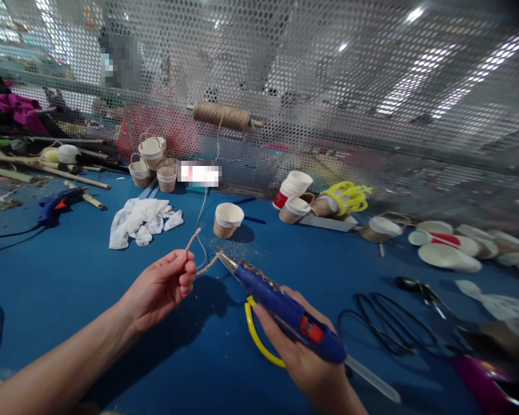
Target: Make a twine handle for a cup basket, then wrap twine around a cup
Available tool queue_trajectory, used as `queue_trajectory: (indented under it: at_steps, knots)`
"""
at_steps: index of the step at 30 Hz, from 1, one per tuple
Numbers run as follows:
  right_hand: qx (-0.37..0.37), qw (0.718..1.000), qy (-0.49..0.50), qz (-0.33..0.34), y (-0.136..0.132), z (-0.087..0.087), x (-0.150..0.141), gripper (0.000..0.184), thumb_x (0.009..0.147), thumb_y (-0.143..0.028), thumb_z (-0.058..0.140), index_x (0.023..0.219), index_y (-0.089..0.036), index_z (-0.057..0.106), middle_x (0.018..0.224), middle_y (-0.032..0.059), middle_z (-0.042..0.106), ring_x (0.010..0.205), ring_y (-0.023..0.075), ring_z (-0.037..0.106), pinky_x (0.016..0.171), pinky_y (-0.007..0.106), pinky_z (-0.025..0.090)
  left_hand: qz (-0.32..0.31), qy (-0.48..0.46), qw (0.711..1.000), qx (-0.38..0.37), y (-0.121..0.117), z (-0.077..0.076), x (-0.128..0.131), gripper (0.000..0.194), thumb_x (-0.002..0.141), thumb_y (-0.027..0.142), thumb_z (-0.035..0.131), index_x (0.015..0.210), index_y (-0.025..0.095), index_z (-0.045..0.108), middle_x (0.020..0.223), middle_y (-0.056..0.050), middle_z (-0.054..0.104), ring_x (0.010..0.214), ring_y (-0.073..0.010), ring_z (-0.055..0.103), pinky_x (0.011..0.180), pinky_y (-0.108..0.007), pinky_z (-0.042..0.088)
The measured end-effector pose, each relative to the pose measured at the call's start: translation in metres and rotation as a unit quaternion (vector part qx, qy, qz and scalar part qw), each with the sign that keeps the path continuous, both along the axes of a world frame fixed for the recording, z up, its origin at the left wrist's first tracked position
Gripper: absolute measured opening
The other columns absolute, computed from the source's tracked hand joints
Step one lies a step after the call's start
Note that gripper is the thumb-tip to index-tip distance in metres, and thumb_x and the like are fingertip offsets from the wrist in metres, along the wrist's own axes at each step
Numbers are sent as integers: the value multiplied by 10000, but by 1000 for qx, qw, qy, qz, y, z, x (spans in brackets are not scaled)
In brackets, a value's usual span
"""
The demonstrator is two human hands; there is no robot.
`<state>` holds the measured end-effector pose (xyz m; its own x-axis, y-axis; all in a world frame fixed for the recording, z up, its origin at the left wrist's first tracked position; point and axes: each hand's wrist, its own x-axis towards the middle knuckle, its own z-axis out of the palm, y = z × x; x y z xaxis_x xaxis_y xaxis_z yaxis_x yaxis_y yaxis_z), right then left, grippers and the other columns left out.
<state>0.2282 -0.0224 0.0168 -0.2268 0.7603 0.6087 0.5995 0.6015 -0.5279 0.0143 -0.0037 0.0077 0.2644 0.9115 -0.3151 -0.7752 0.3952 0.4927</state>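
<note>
My left hand [166,286] pinches a short length of brown twine [208,266], whose end sticks out to the right. In my right hand [305,351] is a blue hot glue gun [285,308] with a red switch and a clear glue stick out of its back. The gun's metal nozzle meets the twine's end or lies right beside it. Just beyond stands a small cup [228,220] with a white rim and a brown wrapped side. A thin strand runs from near my left fingers up toward a twine spool [222,115].
White crumpled tissue [143,222] lies left of the cup. Finished-looking small baskets [150,158] stack behind it. A second blue glue gun [59,203] rests at left. Paper cups [294,187] and yellow netting [348,197] sit at right, black cable [384,323] nearer. Perforated metal mesh [311,86] closes the back.
</note>
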Motion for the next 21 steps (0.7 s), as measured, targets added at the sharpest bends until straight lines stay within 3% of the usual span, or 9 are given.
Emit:
queue_trajectory:
  at_steps: [6, 12, 18, 21]
  knots:
    - [-37, 999, -15, 25, -1, 4, -1, 54, 792, -205, 510, 787, -205, 563, 691, 8, 627, 612, 146, 626, 555, 258, 537, 3, 3, 1000, -4, 0, 1, 0, 52, 763, 137, 590, 733, 94, 591, 572, 2, 559, 428, -30, 476, 417, -117, 419]
    - [56, 998, -15, -13, 0, 0, 4, 39, 763, -206, 572, 796, -188, 564, 707, 22, 630, 625, 157, 628, 584, 273, 545, 2, 6, 1000, -9, 1, 1, 1, 90, 802, 107, 523, 739, 87, 585, 572, -1, 559, 424, -32, 475, 418, -121, 421]
    - [-11, 1000, -17, 21, 0, -4, 3, 58, 773, -190, 574, 823, -202, 547, 718, 8, 625, 628, 142, 625, 560, 249, 537, 5, -2, 1000, -6, 1, 1, 1, 120, 814, 103, 500, 743, 77, 594, 573, -11, 567, 428, -36, 484, 423, -122, 429]
    - [34, 999, -18, -1, 0, -3, 2, 41, 783, -219, 562, 813, -195, 550, 719, 24, 631, 640, 157, 632, 577, 271, 546, 2, -3, 1000, -11, 1, 2, 1, 97, 798, 107, 526, 738, 79, 597, 568, -7, 567, 422, -36, 483, 413, -120, 426]
